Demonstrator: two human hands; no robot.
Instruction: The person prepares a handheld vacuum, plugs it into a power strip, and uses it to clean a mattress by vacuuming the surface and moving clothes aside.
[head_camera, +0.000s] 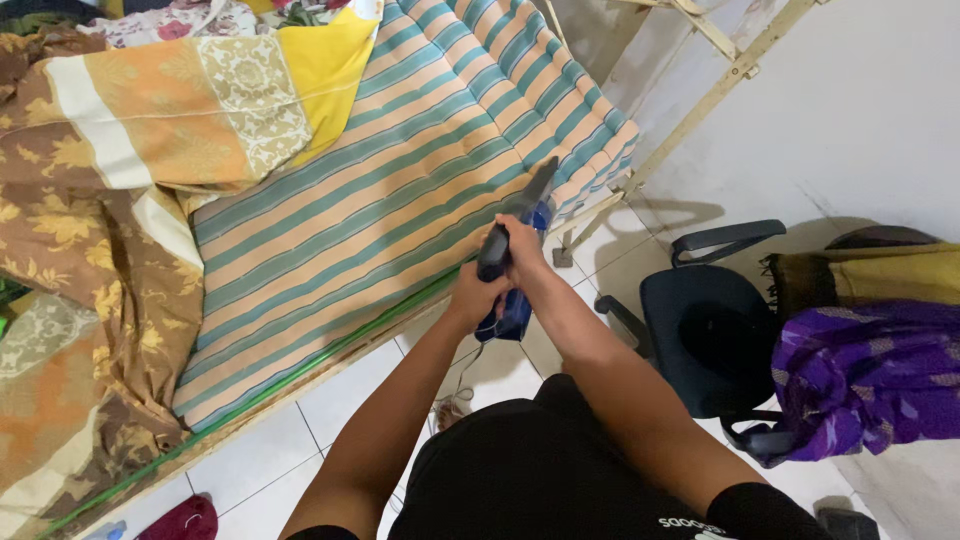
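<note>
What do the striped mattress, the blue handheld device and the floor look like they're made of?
Striped mattress: woven cloth cover, matte, with tufted dimples, probably padded inside. Handheld device, gripped by the left hand and right hand: looks like hard plastic, glossy blue body with a dark handle. Floor: white glazed tile, with visible grout lines.

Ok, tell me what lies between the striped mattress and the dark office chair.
In the head view, white tiled floor and a leg of the wooden rack lie between the striped mattress and the dark office chair.
</note>
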